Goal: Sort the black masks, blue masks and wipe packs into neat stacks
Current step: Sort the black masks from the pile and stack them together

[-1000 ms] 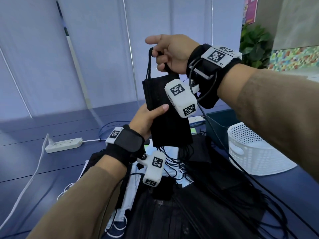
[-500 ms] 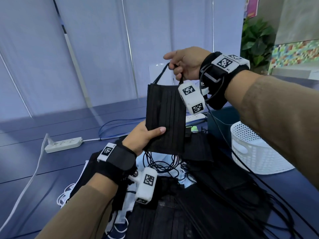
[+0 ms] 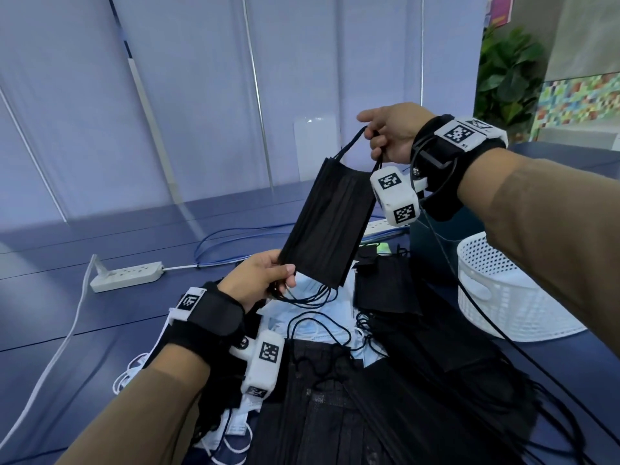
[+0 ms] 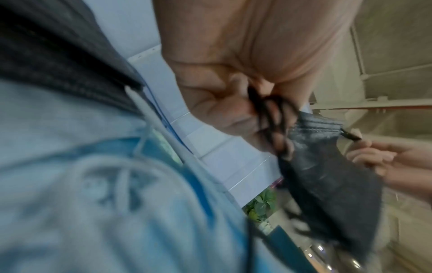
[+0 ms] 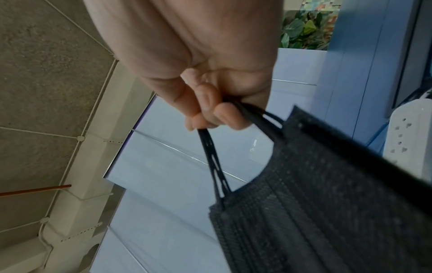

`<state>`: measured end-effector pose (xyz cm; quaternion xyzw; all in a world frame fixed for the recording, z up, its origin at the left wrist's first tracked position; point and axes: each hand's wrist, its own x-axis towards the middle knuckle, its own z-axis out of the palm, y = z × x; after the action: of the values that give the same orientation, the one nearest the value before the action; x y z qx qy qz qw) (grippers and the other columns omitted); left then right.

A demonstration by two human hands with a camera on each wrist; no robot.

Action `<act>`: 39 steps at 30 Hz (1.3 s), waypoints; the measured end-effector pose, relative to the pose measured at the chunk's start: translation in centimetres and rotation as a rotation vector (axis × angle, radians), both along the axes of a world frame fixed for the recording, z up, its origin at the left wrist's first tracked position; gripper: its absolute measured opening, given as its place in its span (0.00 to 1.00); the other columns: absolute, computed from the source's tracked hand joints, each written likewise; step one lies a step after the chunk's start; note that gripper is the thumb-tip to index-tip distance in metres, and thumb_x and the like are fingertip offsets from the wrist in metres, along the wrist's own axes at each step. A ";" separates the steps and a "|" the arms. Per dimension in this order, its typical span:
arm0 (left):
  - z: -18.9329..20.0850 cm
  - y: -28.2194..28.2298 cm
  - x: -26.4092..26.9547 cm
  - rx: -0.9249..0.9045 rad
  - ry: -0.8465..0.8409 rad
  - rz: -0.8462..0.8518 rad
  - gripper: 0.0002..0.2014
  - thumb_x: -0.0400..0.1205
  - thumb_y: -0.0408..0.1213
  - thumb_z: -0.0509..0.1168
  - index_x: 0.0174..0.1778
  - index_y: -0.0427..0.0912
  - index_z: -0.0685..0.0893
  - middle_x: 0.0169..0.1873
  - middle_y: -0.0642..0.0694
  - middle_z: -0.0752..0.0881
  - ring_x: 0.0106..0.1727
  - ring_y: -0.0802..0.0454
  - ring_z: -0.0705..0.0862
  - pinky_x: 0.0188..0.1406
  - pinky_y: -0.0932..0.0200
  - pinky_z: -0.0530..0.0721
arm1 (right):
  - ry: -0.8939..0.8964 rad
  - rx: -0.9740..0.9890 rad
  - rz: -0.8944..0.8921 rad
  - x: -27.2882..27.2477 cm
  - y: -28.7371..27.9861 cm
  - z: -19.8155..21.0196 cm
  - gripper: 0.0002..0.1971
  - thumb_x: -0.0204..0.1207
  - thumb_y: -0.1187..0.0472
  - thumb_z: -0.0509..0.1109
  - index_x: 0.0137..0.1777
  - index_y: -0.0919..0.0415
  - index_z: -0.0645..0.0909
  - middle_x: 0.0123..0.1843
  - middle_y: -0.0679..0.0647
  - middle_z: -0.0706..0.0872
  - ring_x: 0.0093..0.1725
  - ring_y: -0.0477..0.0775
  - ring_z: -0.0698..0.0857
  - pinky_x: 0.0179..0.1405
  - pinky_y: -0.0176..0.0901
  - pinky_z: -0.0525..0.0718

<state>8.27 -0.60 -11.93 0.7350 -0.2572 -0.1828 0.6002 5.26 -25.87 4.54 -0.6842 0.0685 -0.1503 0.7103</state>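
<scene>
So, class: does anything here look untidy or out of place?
Yes. Black masks and blue masks lie mixed in one heap, ear loops tangled. The held bundle of black masks hangs tilted between both hands.

Left wrist view: blue masks blurred

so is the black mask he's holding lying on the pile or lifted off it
Lifted off: the black mask hangs slanted between the right hand above and left hand below.
</scene>
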 end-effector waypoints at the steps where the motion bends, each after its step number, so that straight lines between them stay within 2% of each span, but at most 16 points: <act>1: 0.0 -0.1 -0.1 -0.052 0.039 0.020 0.08 0.85 0.25 0.56 0.46 0.39 0.79 0.24 0.49 0.81 0.24 0.58 0.76 0.28 0.67 0.74 | -0.015 0.011 -0.011 -0.1 -0.1 -0.2 0.15 0.77 0.75 0.49 0.47 0.61 0.77 0.32 0.54 0.70 0.23 0.47 0.61 0.26 0.36 0.66; 4: 0.4 -0.5 -0.1 -0.272 0.159 0.126 0.09 0.85 0.24 0.54 0.44 0.39 0.77 0.22 0.48 0.77 0.27 0.55 0.81 0.34 0.59 0.78 | -0.040 0.018 -0.059 -0.4 -0.3 -0.8 0.15 0.77 0.75 0.50 0.47 0.61 0.78 0.32 0.54 0.70 0.24 0.47 0.61 0.25 0.37 0.66; 7: 0.7 -0.2 0.4 -0.376 0.210 0.267 0.07 0.84 0.26 0.58 0.45 0.42 0.76 0.19 0.50 0.76 0.25 0.54 0.83 0.31 0.58 0.85 | -0.021 0.012 -0.112 -0.8 -0.9 -1.4 0.17 0.78 0.74 0.48 0.44 0.61 0.77 0.31 0.54 0.69 0.24 0.48 0.60 0.25 0.37 0.65; 9: 0.6 0.5 0.8 -0.333 0.209 0.305 0.07 0.83 0.25 0.59 0.45 0.43 0.75 0.21 0.49 0.78 0.22 0.56 0.82 0.30 0.58 0.87 | -0.011 0.024 -0.136 -1.3 -1.6 -1.9 0.17 0.78 0.74 0.47 0.44 0.61 0.77 0.31 0.54 0.69 0.23 0.48 0.60 0.25 0.38 0.65; 13: -0.2 1.4 0.8 -0.092 0.160 0.223 0.09 0.81 0.22 0.60 0.43 0.40 0.75 0.29 0.44 0.77 0.22 0.56 0.78 0.30 0.59 0.86 | -0.043 0.074 -0.094 -2.3 -2.6 -2.3 0.16 0.78 0.74 0.49 0.46 0.61 0.77 0.32 0.55 0.69 0.22 0.48 0.62 0.26 0.38 0.68; 17: -0.2 0.6 0.0 0.070 0.067 0.132 0.08 0.81 0.24 0.63 0.44 0.42 0.80 0.34 0.46 0.81 0.36 0.53 0.78 0.33 0.63 0.78 | -0.131 0.014 0.031 -3.1 -1.4 -1.4 0.15 0.77 0.74 0.51 0.48 0.59 0.77 0.31 0.54 0.71 0.21 0.47 0.65 0.25 0.37 0.69; 19: 0.7 -0.3 -0.6 0.155 0.004 0.100 0.08 0.81 0.28 0.65 0.53 0.43 0.79 0.39 0.48 0.82 0.42 0.53 0.79 0.39 0.62 0.74 | -0.171 -0.031 0.094 -3.4 -0.3 -0.6 0.15 0.78 0.75 0.51 0.48 0.59 0.77 0.30 0.54 0.72 0.21 0.47 0.65 0.23 0.36 0.68; 22: 2.3 -1.9 -1.0 0.290 -0.175 0.102 0.23 0.79 0.37 0.70 0.69 0.47 0.72 0.58 0.48 0.80 0.58 0.53 0.79 0.45 0.66 0.75 | -0.192 -0.147 0.181 -3.8 1.2 0.4 0.15 0.78 0.75 0.52 0.49 0.59 0.76 0.31 0.54 0.73 0.21 0.47 0.63 0.21 0.34 0.65; 25: 4.1 -4.4 -1.1 0.143 -0.305 0.097 0.31 0.78 0.36 0.70 0.77 0.46 0.66 0.72 0.45 0.73 0.74 0.53 0.70 0.50 0.72 0.77 | -0.182 -0.256 0.286 -4.0 1.9 0.8 0.14 0.78 0.75 0.53 0.49 0.58 0.77 0.31 0.55 0.73 0.22 0.47 0.62 0.23 0.35 0.63; 26: 4.8 -5.3 -1.0 0.081 -0.326 0.070 0.32 0.78 0.36 0.71 0.77 0.46 0.66 0.73 0.46 0.72 0.76 0.53 0.68 0.57 0.70 0.75 | -0.181 -0.278 0.320 -4.0 2.0 0.9 0.14 0.78 0.75 0.53 0.49 0.58 0.77 0.32 0.55 0.74 0.23 0.47 0.62 0.24 0.36 0.63; 28: 6.0 -6.9 -0.8 -0.002 -0.332 -0.029 0.32 0.76 0.38 0.73 0.75 0.45 0.69 0.73 0.47 0.75 0.75 0.53 0.71 0.72 0.57 0.72 | -0.191 -0.309 0.356 -4.1 2.0 1.2 0.14 0.78 0.75 0.54 0.50 0.58 0.77 0.32 0.55 0.74 0.23 0.48 0.63 0.25 0.36 0.63; 30: 6.6 -8.4 -0.8 -0.004 -0.336 -0.065 0.25 0.78 0.37 0.72 0.70 0.43 0.74 0.67 0.46 0.81 0.68 0.52 0.79 0.73 0.50 0.74 | -0.214 -0.313 0.347 -4.2 1.8 1.7 0.14 0.79 0.75 0.54 0.50 0.58 0.77 0.32 0.55 0.74 0.23 0.47 0.64 0.25 0.36 0.65; 34: 6.9 -10.4 -0.7 -0.031 -0.319 -0.001 0.17 0.81 0.34 0.67 0.66 0.36 0.80 0.61 0.39 0.85 0.60 0.47 0.85 0.62 0.59 0.82 | -0.251 -0.315 0.251 -4.3 -0.2 2.8 0.14 0.79 0.74 0.54 0.50 0.58 0.77 0.33 0.55 0.74 0.22 0.48 0.67 0.24 0.36 0.69; 36: 6.8 -10.9 -0.2 -0.080 -0.283 0.002 0.15 0.81 0.32 0.66 0.63 0.34 0.81 0.60 0.37 0.85 0.58 0.45 0.85 0.60 0.58 0.83 | -0.214 -0.357 0.120 -3.9 -2.1 2.8 0.14 0.79 0.74 0.54 0.48 0.58 0.77 0.33 0.55 0.74 0.21 0.47 0.67 0.22 0.36 0.69; 38: 7.2 -11.2 0.4 -0.088 -0.264 -0.029 0.13 0.81 0.31 0.66 0.61 0.33 0.82 0.56 0.38 0.86 0.53 0.47 0.87 0.57 0.59 0.84 | -0.121 -0.516 -0.005 -3.5 -4.1 2.2 0.10 0.81 0.70 0.56 0.47 0.57 0.77 0.34 0.54 0.73 0.21 0.47 0.67 0.20 0.35 0.67; 39: 7.5 -11.4 0.8 -0.049 -0.291 -0.047 0.11 0.81 0.31 0.66 0.59 0.34 0.83 0.52 0.40 0.87 0.49 0.50 0.86 0.55 0.60 0.84 | -0.046 -0.643 -0.020 -3.5 -4.9 1.7 0.06 0.82 0.65 0.58 0.49 0.57 0.76 0.36 0.54 0.73 0.23 0.48 0.67 0.20 0.36 0.68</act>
<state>9.02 -12.03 -4.46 0.7325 -0.3630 -0.0818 0.5700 1.77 -30.77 6.22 -0.8693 0.0081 -0.1866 0.4576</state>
